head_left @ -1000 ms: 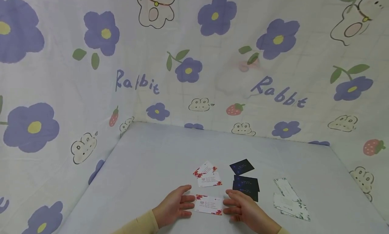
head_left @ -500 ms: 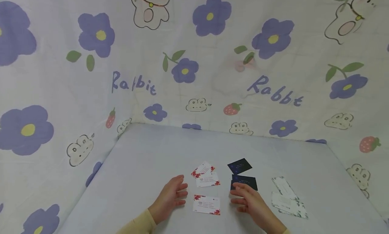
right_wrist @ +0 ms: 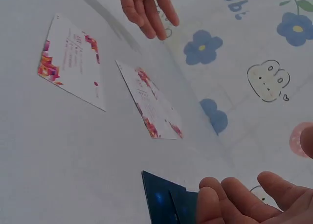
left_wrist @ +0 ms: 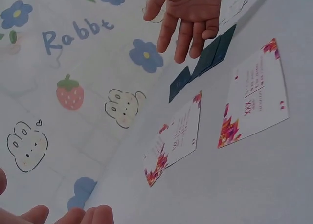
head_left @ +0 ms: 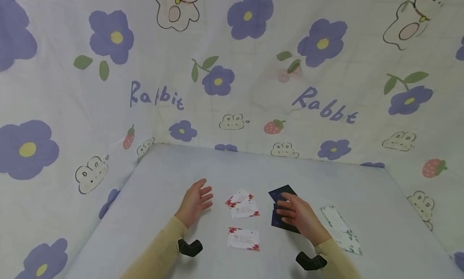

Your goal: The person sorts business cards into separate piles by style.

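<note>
Fingers loosely spread, gripping nothing, the right hand point(head_left: 297, 214) lies over the dark navy rectangular cards point(head_left: 280, 195), which fan toward twelve o'clock beneath its fingertips. Open and idle, the left hand point(head_left: 193, 201) hovers at nine o'clock of the white red-flowered cards point(head_left: 242, 204), farther from the navy ones.

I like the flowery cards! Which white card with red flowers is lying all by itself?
The white red-flowered card nearest the person, between both sleeves. The other two red-flowered cards overlap farther back.
</note>
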`<action>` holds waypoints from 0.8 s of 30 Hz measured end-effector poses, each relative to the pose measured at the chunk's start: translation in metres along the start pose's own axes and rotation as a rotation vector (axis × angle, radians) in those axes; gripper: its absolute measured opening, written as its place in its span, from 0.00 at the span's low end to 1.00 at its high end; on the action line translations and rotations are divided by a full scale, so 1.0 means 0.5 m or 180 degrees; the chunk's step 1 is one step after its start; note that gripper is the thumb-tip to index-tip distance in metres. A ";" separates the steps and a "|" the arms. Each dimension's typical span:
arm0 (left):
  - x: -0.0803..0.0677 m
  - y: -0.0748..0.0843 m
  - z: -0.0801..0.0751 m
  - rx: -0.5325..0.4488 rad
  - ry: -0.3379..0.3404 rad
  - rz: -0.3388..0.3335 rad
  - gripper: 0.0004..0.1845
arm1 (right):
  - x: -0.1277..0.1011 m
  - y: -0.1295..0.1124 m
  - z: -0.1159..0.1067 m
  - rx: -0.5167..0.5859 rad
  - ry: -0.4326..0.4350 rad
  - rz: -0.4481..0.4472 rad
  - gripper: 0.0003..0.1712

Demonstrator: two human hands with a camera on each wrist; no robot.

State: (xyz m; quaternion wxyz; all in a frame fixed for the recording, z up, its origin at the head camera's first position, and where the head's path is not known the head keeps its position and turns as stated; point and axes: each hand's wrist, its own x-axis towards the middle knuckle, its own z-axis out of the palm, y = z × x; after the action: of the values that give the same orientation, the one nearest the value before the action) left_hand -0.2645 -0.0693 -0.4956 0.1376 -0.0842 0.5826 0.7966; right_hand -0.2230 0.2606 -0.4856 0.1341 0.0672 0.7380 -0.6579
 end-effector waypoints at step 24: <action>0.037 -0.001 0.009 0.0105 -0.0176 -0.0056 0.32 | 0.073 -0.027 0.051 0.0062 -0.0033 0.0200 0.36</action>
State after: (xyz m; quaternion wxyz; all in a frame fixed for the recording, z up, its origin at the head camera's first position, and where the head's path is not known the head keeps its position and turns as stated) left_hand -0.2816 -0.0626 -0.4999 0.1620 -0.0650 0.5909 0.7876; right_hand -0.2587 0.2309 -0.4855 0.1579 0.0882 0.7284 -0.6609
